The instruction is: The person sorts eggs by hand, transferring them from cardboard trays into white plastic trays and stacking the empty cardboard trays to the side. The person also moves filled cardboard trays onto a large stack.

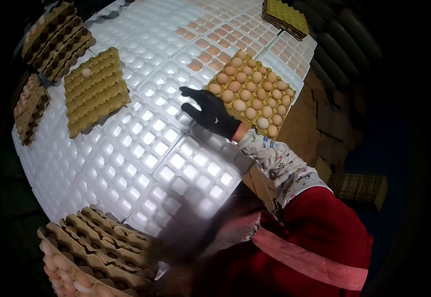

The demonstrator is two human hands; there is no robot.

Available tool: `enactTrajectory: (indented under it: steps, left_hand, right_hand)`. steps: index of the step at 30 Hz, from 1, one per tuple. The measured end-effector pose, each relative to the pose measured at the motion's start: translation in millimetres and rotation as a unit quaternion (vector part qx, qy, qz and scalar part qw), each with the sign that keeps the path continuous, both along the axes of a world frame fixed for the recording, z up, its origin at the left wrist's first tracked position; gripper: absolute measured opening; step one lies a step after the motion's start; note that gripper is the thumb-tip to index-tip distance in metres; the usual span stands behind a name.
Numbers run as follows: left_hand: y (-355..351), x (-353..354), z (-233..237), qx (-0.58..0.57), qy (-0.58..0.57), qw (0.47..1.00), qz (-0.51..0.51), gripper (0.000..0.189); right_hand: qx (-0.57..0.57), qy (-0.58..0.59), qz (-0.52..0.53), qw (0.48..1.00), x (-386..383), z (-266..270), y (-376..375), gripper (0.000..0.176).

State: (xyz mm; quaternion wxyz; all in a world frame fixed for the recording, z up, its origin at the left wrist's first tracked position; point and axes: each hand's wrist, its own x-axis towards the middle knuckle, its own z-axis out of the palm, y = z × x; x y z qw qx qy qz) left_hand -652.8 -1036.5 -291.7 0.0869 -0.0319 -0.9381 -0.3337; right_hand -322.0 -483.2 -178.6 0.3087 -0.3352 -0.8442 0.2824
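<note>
My right hand (206, 112), in a black glove with a small tan spot, reaches over the white moulded trays (141, 133). Its thumb and fingers are apart with nothing between them. Right beside it, partly covered by the wrist, lies a pulp egg tray (280, 129) full of brown eggs (250, 86). Down at the lower left stands a tilted stack of egg-filled pulp trays (101, 247). A dark, smeared shape borders that stack where my left side is; the fingers of my left hand do not show in it.
A pulp tray (94, 96) with one egg (86, 73) lies at left. More stacked trays (59, 42) and a smaller egg stack (31, 106) stand beyond it. Eggs fill white cells (225, 37) at the back, near another pulp stack (287, 19). Bundled trays (359, 188) sit at right.
</note>
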Motion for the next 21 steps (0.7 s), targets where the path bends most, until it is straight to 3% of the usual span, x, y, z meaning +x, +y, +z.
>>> enactTrajectory:
  steps: [2, 3, 4, 5, 6, 7, 8, 10, 11, 12, 13, 15, 17, 19, 21]
  left_hand:
    - [23.0, 108.2, 35.1, 0.029, 0.053, 0.998, 0.019, 0.028]
    - [45.4, 170.2, 45.3, 0.058, 0.028, 0.998, 0.003, 0.028]
    - [77.3, 221.6, 49.9, 0.105, -0.034, 0.993, -0.034, 0.028]
    - [131.7, 281.2, 40.6, 0.189, -0.179, 0.959, -0.109, 0.028]
    - [185.5, 333.5, 27.2, 0.258, -0.331, 0.887, -0.192, 0.028]
    - [288.9, 348.3, 61.0, 0.099, -0.159, 0.891, -0.414, 0.029]
    - [373.6, 369.2, 81.6, 0.296, -0.407, 0.827, -0.252, 0.031]
    - [453.0, 384.5, 34.2, 0.312, -0.468, 0.763, -0.319, 0.040]
    - [481.5, 392.1, 19.8, 0.248, -0.488, 0.778, -0.308, 0.043]
    - [504.8, 403.9, 16.1, 0.213, -0.477, 0.800, -0.295, 0.037]
    - [502.7, 403.2, -70.4, 0.055, -0.246, 0.858, -0.447, 0.033]
    - [520.9, 417.4, -46.1, -0.031, -0.264, 0.879, -0.396, 0.053]
    - [541.0, 436.1, -4.9, -0.019, -0.300, 0.887, -0.352, 0.058]
    - [554.6, 444.9, 8.2, -0.012, -0.259, 0.919, -0.297, 0.049]
    - [565.5, 436.2, 18.7, -0.123, -0.254, 0.901, -0.328, 0.043]
  right_hand:
    - [0.057, -0.008, -0.130, 0.990, 76.2, 0.9, 81.6, 0.038]
    - [0.044, -0.008, -0.123, 0.991, 112.0, -1.0, 120.1, 0.038]
    - [0.018, -0.102, -0.175, 0.979, 146.6, -3.5, 156.1, 0.041]
    - [-0.005, -0.195, -0.225, 0.955, 179.7, -7.1, 185.1, 0.043]
    - [-0.020, -0.184, -0.197, 0.963, 216.9, -28.7, 210.2, 0.047]
    - [-0.035, -0.173, -0.167, 0.970, 251.3, -55.7, 232.1, 0.050]
    - [-0.201, -0.154, -0.140, 0.957, 274.9, -66.5, 260.0, 0.052]
    - [-0.325, -0.079, -0.079, 0.939, 298.8, -79.6, 278.6, 0.051]
    - [-0.416, -0.017, -0.056, 0.907, 302.9, -86.3, 287.0, 0.049]
    - [-0.423, -0.014, -0.046, 0.905, 302.2, -90.7, 290.3, 0.049]
    - [-0.469, 0.029, -0.040, 0.882, 299.9, -91.6, 290.7, 0.048]
    - [-0.521, 0.070, -0.026, 0.850, 301.3, -107.5, 293.4, 0.046]
    - [-0.345, 0.012, 0.059, 0.937, 297.6, -137.0, 306.1, 0.040]
    - [-0.374, 0.022, 0.036, 0.926, 287.4, -120.0, 298.0, 0.040]
    - [-0.347, 0.005, -0.007, 0.938, 283.4, -115.9, 295.3, 0.039]
